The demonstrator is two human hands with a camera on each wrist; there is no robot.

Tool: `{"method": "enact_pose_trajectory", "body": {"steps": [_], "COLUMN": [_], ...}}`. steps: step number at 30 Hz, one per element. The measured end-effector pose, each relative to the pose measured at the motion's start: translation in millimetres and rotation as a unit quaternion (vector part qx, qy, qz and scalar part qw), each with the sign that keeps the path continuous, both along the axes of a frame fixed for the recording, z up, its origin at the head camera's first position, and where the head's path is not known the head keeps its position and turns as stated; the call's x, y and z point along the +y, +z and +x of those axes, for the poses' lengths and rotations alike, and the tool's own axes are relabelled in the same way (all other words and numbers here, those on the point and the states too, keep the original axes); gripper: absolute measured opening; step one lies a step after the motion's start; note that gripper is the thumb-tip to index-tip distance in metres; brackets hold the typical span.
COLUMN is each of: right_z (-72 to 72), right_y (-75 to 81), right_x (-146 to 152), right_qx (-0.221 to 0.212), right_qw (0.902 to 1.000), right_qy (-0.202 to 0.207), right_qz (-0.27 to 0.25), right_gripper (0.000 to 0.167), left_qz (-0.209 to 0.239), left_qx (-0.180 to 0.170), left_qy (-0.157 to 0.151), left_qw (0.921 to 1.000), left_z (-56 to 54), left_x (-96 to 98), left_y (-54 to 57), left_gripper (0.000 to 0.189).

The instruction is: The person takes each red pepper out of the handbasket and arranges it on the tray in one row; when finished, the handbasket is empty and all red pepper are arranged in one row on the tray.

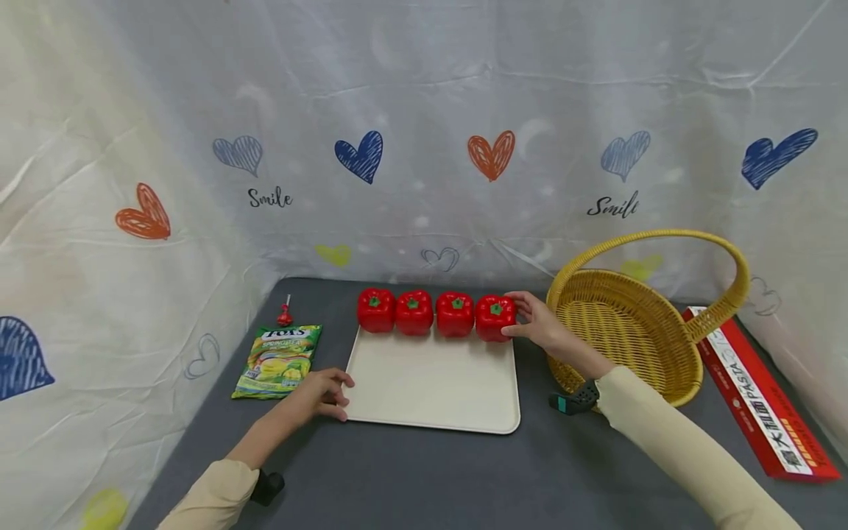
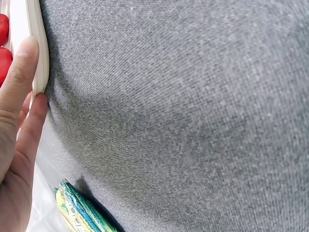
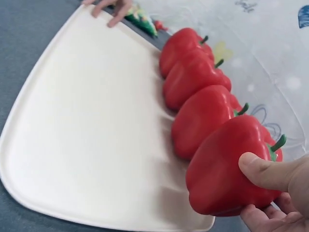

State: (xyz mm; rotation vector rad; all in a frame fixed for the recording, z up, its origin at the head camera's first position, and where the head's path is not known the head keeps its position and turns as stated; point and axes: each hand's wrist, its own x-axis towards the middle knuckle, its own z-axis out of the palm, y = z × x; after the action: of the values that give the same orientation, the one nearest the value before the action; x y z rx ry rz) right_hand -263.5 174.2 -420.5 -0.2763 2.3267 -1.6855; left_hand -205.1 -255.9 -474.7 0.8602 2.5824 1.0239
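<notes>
A row of several red bell peppers with green stems lines the far edge of a white tray. My right hand grips the rightmost bell pepper. In the right wrist view its thumb presses the pepper's side, with the other fingers below. At the tray's near left corner, my left hand pinches the rim. The left wrist view shows the thumb over the rim and a finger against the corner's outer side.
A yellow wicker basket with a tall handle stands right of the tray, beside a long red pasta box. On the left lie a green Fox's candy bag and a red lollipop. A printed curtain hangs behind the grey table.
</notes>
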Motion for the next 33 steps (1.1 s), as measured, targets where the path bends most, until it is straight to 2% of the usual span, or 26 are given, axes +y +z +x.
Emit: {"method": "enact_pose_trajectory", "body": {"steps": [4,13,20,24,26,29,31,33], "right_z": [-3.0,-9.6,-7.3,-6.9,-5.9,2.4,14.1,30.2], "right_y": [-3.1,-10.6,-13.6,-15.1,-14.2,-7.5,1.8,13.0], "right_x": [-1,0,8,11,11,12,15,22], "right_qx": [-0.008,-0.047,-0.072,-0.083,-0.086,-0.075,-0.051,-0.021], "right_qw": [0.9998,0.9986,0.9963,0.9953,0.9952,0.9968,0.9986,0.9987], "right_qy": [-0.015,-0.011,-0.019,-0.035,-0.040,-0.024,0.006,0.046], "right_qz": [-0.004,-0.021,-0.042,-0.034,-0.024,-0.012,-0.006,-0.001], "right_gripper": [0.067,0.069,0.071,0.079,0.084,0.089,0.088,0.081], "left_qz": [0.004,-0.006,-0.008,-0.024,-0.048,-0.100,-0.124,-0.130], "left_qx": [0.003,0.005,0.002,0.000,0.009,0.029,0.042,0.058], "left_qy": [-0.005,0.000,-0.019,-0.032,-0.039,-0.051,-0.051,-0.039], "left_qw": [1.0000,1.0000,0.9998,0.9992,0.9980,0.9933,0.9901,0.9890], "left_z": [1.9,4.2,-2.1,-6.0,-4.5,-0.1,4.7,9.9], "left_x": [2.4,1.5,8.0,12.1,12.3,12.0,12.1,12.7], "left_y": [1.4,3.0,2.4,4.0,6.3,12.2,18.0,25.3], "left_gripper": [0.014,0.013,0.014,0.013,0.014,0.022,0.030,0.036]}}
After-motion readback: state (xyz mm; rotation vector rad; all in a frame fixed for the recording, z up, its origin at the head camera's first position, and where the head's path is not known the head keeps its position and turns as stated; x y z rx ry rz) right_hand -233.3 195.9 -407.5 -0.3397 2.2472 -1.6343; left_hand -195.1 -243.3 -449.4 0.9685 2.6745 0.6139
